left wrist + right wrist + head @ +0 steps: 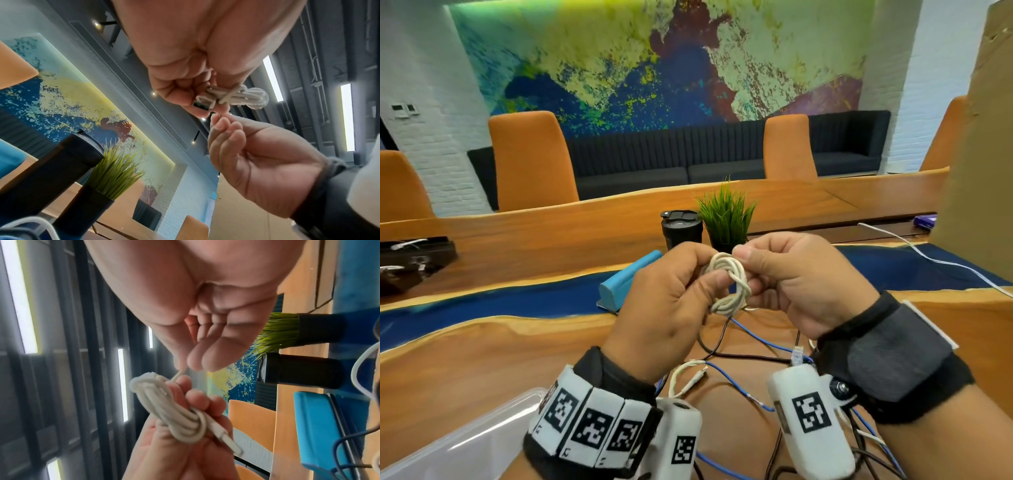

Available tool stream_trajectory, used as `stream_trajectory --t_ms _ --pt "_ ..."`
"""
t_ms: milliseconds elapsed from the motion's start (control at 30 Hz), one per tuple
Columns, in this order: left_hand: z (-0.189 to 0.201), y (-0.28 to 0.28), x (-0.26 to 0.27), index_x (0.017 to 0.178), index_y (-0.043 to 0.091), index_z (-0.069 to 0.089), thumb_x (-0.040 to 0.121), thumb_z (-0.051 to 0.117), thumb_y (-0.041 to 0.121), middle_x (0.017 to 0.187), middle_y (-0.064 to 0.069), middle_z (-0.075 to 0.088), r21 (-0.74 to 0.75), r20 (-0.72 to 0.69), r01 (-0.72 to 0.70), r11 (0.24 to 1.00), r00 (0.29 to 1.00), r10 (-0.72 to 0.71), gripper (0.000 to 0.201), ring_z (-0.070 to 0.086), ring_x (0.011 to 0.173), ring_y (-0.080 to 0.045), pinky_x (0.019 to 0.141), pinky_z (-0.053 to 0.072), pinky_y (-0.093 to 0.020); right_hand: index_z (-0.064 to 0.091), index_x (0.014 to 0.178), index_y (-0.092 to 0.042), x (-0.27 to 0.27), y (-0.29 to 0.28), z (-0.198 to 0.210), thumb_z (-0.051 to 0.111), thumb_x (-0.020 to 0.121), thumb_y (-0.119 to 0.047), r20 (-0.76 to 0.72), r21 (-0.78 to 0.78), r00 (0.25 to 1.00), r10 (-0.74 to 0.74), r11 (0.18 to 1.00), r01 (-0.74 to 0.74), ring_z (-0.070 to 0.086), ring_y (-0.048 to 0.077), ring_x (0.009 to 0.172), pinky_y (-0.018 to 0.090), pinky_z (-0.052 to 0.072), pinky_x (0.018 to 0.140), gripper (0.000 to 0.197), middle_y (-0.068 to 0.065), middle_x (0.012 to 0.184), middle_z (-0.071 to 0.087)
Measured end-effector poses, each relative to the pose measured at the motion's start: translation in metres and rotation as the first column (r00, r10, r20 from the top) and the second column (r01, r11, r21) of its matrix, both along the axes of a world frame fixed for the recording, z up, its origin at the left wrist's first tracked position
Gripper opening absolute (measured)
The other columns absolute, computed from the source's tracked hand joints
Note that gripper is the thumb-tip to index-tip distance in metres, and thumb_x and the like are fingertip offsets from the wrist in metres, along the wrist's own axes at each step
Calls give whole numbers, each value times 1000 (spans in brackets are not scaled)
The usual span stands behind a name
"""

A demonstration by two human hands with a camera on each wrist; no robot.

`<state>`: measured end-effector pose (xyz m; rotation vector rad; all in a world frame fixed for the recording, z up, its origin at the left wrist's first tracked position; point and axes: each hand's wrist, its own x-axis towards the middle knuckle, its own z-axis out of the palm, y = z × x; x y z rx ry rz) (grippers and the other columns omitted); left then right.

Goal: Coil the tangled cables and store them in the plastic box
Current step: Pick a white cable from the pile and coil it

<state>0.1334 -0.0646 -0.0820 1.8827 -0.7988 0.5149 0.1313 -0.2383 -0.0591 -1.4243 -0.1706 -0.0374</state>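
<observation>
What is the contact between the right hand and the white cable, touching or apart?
Touching. The right wrist view shows the right hand pinching a strand of the white cable, whose coil the left hand holds.

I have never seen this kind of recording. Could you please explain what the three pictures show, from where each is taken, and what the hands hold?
No machine here: a person wears three cameras. One on the head looks down at both hands; one on each wrist looks along that hand. The left hand grips a coiled white cable, and the right hand pinches its loose strand. On the table lie a tangle of loose cables and a clear plastic box. Behind are a black cup, a plant and a blue case.
</observation>
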Motion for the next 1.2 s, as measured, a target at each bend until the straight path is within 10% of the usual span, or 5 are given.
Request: stream_trajectory --t_ms 467,600,733,1033,1200 --pt "7 8 -1 97 24 62 101 53 29 76 2 65 76 -77 -13 997 997 19 11 62 62 -12 50 52 -27 67 99 4 -12 3 7 54 96 -10 -77 -268 969 234 932 -246 62 15 58 23 48 51 20 13 79 71" --pt "2 13 9 99 24 58 101 46 37 80 6 64 91 22 -168 981 986 167 17 61 73 -12 63 54 -45 71 99 -3 -13 9 10 56 95 -24 -64 -98 988 143 984 -149 64 19 65 27 52 56 25 12 83 70" --pt "-1 10 11 99 27 63 94 54 38 83 7 66 -43 24 -206 978 978 208 14 65 76 -14 63 57 -48 72 94 -13 -13 18 0 74 81 -31 180 -378 983 -22 921 90 70 17 68 37 61 65 22 10 81 73" --pt "1 5 13 85 19 72 77 69 19 89 -18 74 -420 -330 -46 906 938 -106 8 70 82 -41 72 59 -50 72 89 -11 -6 20 -7 64 87 -5 309 -365 947 -86 909 201 67 13 59 28 57 57 10 9 69 72" --pt "2 4 13 73 18 69 76 63 9 84 -17 72 -613 -391 39 789 853 -346 11 68 69 -28 59 54 -37 72 91 -6 -8 17 -2 66 86 -2 249 -231 968 2 971 57 66 16 59 33 58 62 9 17 73 72"
